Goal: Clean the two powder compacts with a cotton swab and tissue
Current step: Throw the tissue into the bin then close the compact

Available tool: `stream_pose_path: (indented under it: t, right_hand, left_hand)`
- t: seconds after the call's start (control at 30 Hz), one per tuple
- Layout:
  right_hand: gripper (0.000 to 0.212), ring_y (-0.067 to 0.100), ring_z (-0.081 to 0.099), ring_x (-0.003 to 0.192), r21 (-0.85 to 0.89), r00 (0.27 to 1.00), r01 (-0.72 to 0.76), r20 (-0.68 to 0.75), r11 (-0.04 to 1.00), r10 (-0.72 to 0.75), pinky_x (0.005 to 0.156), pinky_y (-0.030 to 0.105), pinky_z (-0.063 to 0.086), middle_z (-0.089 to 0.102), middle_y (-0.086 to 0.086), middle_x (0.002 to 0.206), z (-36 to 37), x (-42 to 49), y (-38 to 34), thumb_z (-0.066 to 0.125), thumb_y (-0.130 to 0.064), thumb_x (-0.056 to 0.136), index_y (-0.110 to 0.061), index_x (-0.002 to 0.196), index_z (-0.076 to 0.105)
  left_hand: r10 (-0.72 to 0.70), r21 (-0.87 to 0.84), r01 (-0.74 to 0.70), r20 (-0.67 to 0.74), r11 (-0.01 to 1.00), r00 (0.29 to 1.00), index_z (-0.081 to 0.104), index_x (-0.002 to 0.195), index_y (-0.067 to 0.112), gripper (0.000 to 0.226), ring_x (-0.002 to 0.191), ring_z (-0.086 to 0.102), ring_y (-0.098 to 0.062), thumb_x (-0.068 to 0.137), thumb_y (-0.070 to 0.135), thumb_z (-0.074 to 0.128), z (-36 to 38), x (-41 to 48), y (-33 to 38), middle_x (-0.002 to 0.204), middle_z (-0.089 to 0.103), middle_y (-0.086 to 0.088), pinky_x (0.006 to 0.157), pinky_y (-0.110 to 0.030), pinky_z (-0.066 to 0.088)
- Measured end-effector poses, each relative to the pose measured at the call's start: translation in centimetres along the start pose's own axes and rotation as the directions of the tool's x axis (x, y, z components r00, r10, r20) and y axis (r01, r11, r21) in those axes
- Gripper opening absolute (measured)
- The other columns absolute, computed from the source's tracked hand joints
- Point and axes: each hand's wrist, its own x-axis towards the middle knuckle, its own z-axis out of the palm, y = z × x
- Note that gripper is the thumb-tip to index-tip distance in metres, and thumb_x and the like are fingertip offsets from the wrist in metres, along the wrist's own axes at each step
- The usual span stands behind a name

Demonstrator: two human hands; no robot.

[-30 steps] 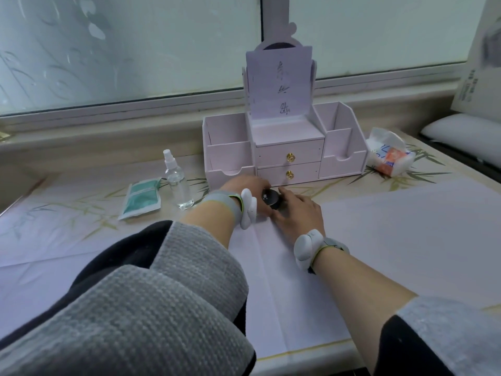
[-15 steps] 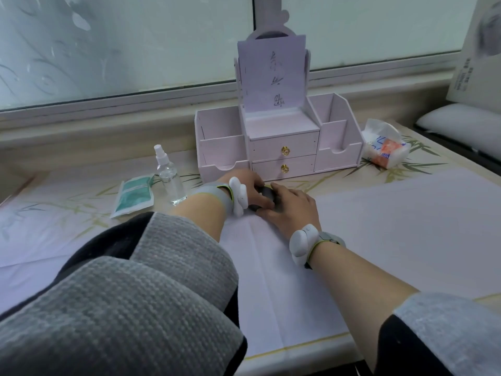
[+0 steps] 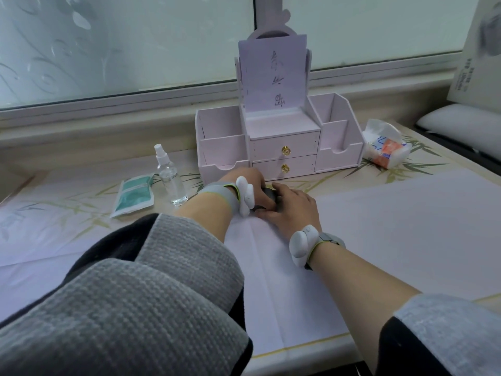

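Little has changed from a second ago. Both hands stay just in front of the pink organizer [image 3: 282,150], but the right hand [image 3: 291,210] has slid further over the powder compact [image 3: 270,196]. The round black top we saw then is now only a dark sliver between the hands.

The left hand [image 3: 250,181] curls round its far left side and the right hand's fingers wrap over the top. Both grip it.

The compact sits low on the bench [image 3: 352,180], at the far edge of the white paper sheet [image 3: 393,226]. It's round, so we can't give a long axis, and the hinge side is hidden. The left fingers are mostly behind the white wrist tracker [image 3: 245,195].

The tissue pack [image 3: 385,147] lies right of the organizer and the spray bottle [image 3: 170,177] stands left of it, both well apart from the hands.
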Motion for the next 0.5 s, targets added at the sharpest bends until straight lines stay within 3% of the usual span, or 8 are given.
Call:
stream_pose_path:
  t: [0.23,0.5]
  right_hand:
    - [0.075,0.02,0.05,0.122,0.04,1.0,-0.001,-0.002,0.999,0.001,0.104,0.033,0.029,0.066,-0.007,0.12,-0.22,-0.06,-0.1,0.07,-0.065,0.068,-0.034,0.134,0.048]
    - [0.083,0.023,0.05,0.124,0.032,1.0,-0.013,0.008,0.999,0.013,0.107,0.034,0.029,0.062,-0.003,0.126,-0.62,-0.16,-0.12,0.073,-0.065,0.067,-0.033,0.138,0.044]
  left_hand:
    - [0.012,-0.037,-0.012,-0.015,0.999,1.0,0.076,0.092,0.02,0.053,0.09,0.069,-0.024,0.056,0.058,0.069,-0.1,-0.14,-0.27,0.092,0.075,-0.004,0.08,-0.037,0.06]
    - [-0.016,-0.19,0.01,-0.031,0.982,0.999,0.079,0.085,0.029,0.044,0.071,0.07,-0.02,0.062,0.064,0.066,-0.57,0.29,-0.94,0.083,0.076,0.002,0.077,-0.035,0.062]
